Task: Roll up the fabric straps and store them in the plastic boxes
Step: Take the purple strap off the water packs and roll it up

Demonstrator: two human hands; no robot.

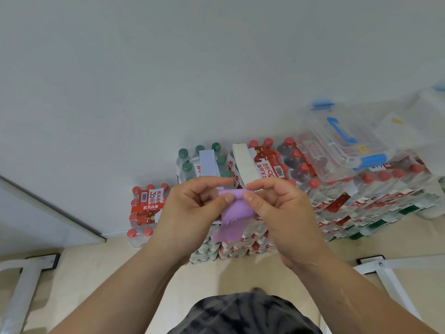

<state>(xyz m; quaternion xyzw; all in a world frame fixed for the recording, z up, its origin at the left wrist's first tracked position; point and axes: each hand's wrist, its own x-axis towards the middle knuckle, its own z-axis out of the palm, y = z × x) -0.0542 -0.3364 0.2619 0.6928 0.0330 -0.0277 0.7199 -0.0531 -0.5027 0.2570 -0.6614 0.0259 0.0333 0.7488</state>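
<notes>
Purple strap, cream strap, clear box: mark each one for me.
purple strap [234, 208], head view, on the curled-over part of the strap.
cream strap [243, 165], head view, middle of its flat face.
clear box [346, 153], head view, on its transparent lid.

Beyond your left hand [190, 213] and your right hand [277, 213] rises a plain pale wall [168, 68], softly and evenly lit. At its foot, behind both hands, stand stacked packs of bottled water [361, 203]. Below your hands lies a beige floor [216, 278]. A white frame leg [26, 280] stands far left of them, and a second frame leg [395, 288] far right.
</notes>
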